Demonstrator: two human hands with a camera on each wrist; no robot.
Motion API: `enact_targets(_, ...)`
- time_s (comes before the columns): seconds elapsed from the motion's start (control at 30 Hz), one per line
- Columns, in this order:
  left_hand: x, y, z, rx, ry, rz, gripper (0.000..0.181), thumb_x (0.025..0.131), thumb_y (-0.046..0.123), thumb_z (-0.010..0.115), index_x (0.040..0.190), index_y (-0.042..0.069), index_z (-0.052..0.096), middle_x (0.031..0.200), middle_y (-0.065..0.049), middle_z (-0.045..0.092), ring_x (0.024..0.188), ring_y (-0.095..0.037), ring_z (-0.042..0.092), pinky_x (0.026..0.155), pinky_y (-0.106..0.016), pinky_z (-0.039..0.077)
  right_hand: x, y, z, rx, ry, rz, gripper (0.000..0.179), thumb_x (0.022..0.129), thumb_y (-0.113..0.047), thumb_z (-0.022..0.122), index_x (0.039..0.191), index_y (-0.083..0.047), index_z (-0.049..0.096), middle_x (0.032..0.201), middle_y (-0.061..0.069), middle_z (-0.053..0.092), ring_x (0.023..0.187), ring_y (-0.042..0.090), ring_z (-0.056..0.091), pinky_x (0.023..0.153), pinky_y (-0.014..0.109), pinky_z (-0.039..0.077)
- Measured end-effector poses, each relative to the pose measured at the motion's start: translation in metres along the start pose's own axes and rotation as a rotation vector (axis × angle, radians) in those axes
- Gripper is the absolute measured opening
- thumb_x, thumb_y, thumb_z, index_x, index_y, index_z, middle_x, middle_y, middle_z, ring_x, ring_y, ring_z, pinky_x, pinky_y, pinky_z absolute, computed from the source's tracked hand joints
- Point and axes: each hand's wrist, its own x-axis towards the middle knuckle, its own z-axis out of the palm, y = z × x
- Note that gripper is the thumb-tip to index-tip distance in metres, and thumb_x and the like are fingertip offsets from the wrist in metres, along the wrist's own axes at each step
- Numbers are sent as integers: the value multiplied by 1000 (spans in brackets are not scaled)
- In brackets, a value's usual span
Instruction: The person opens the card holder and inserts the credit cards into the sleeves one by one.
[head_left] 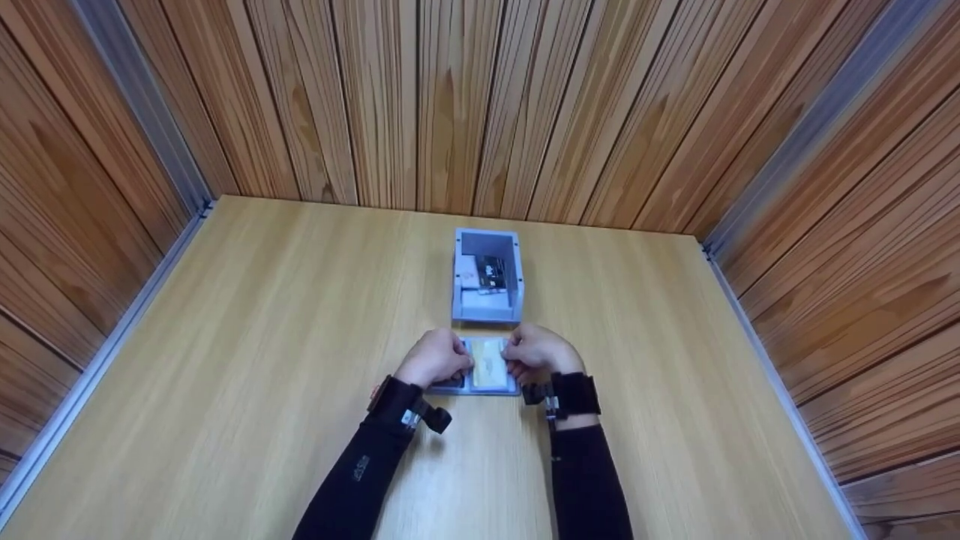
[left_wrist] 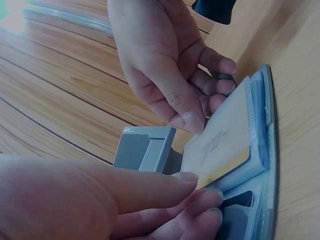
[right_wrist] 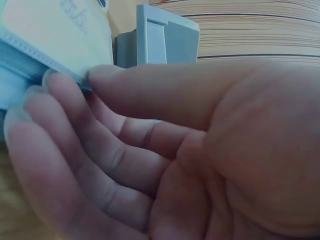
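Observation:
An open card holder (head_left: 513, 386) with clear plastic sleeves lies on the table, its bluish pages stacked on the right half. Its top sleeve holds a pale card (left_wrist: 220, 142) with a yellow edge and a small scribble-like mark. At the inner side of that sleeve, my left hand (head_left: 435, 357) pinches the edge between thumb and curled fingers. My right hand (head_left: 541, 349) pinches the outer edge, thumb on top and fingertips underneath, as the right wrist view shows. A dark card (left_wrist: 235, 222) sits in the left half, partly hidden by my left fingers.
Just beyond the card holder stands a grey open-topped box (head_left: 455, 300). Inside it lie a black printed card (head_left: 491, 273) and white pieces. Wood-panelled walls (head_left: 450, 105) enclose the table (head_left: 300, 315) at the back and both sides.

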Motion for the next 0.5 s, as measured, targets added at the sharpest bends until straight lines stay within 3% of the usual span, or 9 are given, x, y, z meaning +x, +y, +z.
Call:
enact_targets(0.1, 4, -3, 0, 22, 12, -8, 15, 92, 13, 80, 79, 6, 80, 69, -3, 74, 59, -9, 61, 59, -22, 46, 0, 0, -1, -6, 7, -4, 17, 107, -8, 63, 92, -3, 67, 75, 2, 69, 62, 11, 66, 57, 21, 58)
enact_targets(0.33, 54, -50, 27, 98, 50, 61, 35, 90, 26, 79, 60, 23, 62, 58, 10, 57, 54, -12, 56, 53, -30, 44, -7, 2, -12, 12, 58, -7, 21, 110, -15, 59, 96, 0, 66, 74, 4, 68, 62, 11, 65, 56, 23, 57)
enact_targets(0.37, 54, -49, 28, 101, 60, 62, 36, 91, 27, 80, 60, 23, 61, 58, 10, 57, 54, -12, 56, 53, -30, 44, -8, 2, -14, 17, 80, -5, 23, 110, -16, 59, 98, 2, 67, 75, 5, 69, 63, 12, 65, 57, 24, 58)
enact_targets(0.5, 22, -7, 20, 81, 77, 14, 34, 93, 25, 81, 64, 16, 67, 63, 6, 61, 57, -15, 58, 55, -31, 46, -16, 0, -19, 51, 262, 12, 25, 109, -18, 58, 105, 4, 69, 83, 10, 73, 69, 17, 69, 65, 29, 61)
